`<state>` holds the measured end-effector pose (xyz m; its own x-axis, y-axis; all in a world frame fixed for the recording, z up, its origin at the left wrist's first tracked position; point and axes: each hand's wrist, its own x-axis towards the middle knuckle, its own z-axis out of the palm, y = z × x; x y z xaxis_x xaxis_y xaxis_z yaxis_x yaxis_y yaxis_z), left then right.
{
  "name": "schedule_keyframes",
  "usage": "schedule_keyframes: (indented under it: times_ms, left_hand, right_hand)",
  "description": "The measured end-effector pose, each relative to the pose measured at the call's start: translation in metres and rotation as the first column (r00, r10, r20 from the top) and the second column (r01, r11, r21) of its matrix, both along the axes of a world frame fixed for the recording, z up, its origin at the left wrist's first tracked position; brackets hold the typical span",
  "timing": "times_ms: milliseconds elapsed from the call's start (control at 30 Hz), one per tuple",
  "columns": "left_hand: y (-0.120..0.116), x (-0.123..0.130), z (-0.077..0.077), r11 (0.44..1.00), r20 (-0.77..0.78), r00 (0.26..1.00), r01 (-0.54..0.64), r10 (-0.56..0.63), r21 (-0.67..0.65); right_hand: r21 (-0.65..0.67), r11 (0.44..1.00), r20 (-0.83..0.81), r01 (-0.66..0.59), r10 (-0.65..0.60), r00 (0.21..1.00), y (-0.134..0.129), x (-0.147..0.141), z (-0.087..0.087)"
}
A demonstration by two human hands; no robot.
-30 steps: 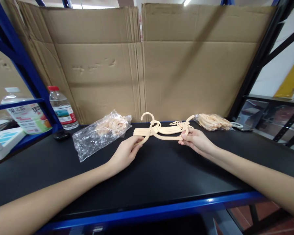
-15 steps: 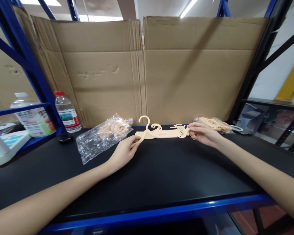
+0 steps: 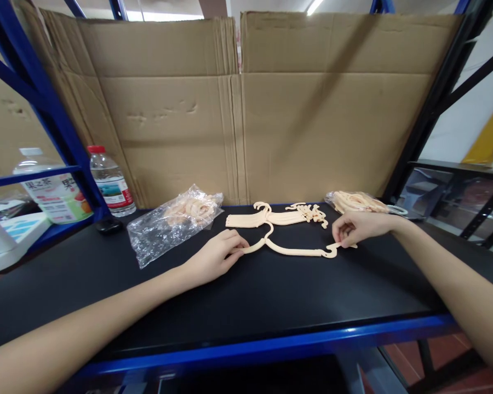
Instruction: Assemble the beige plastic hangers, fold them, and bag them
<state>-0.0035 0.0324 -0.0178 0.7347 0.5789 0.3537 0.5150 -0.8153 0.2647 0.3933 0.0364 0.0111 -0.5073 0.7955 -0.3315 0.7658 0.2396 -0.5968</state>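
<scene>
A cream clothes hanger [image 3: 293,251] lies low over the black tabletop [image 3: 271,301], its hook pointing away from me. My left hand [image 3: 217,254] pinches the hanger's left arm, whose end the fingers hide. Over at the right, my right hand [image 3: 355,229] has its fingers closed on the hanger's notched right end; a thin tip shows past the fingers. Behind it lies a stack of similar cream hangers [image 3: 246,220], side by side with hooks at the top and a cluster of notched ends [image 3: 314,213] at the right.
A clear plastic bag [image 3: 160,235] with cream parts rests left of the stack. Another bagged bundle [image 3: 359,202] lies behind my right hand. At the left stand a red-capped water bottle [image 3: 113,186] and a black object [image 3: 109,225]. Cardboard [image 3: 181,120] walls off the back.
One hanger has come off the stack towards me, lying flatter with its hook turned away. My right hand has moved right and nearer; my left hand has shifted slightly right.
</scene>
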Motion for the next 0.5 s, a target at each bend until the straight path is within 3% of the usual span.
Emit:
schedule_keyframes:
  times_ms: [167,333,433,500]
  left_hand:
    - [0.0,-0.001,-0.001,1.0,-0.027,1.0,-0.008,0.007,-0.015]
    - [0.001,0.0,0.0,0.998,-0.066,0.998,-0.002,0.006,0.068]
    - [-0.009,0.0,0.005,0.974,0.021,1.0,0.007,-0.013,0.226]
    - [-0.024,0.0,0.01,0.914,0.172,0.98,0.024,-0.102,0.404]
  right_hand:
    - [0.061,0.997,0.03,0.041,-0.043,0.999,0.003,0.005,-0.003]
    - [0.121,0.991,0.062,0.048,-0.056,0.996,0.002,0.002,-0.005]
    - [0.139,0.989,0.098,0.045,-0.059,0.993,0.0,-0.003,-0.003]
    - [0.147,0.988,0.115,0.041,-0.059,0.992,-0.001,-0.006,-0.002]
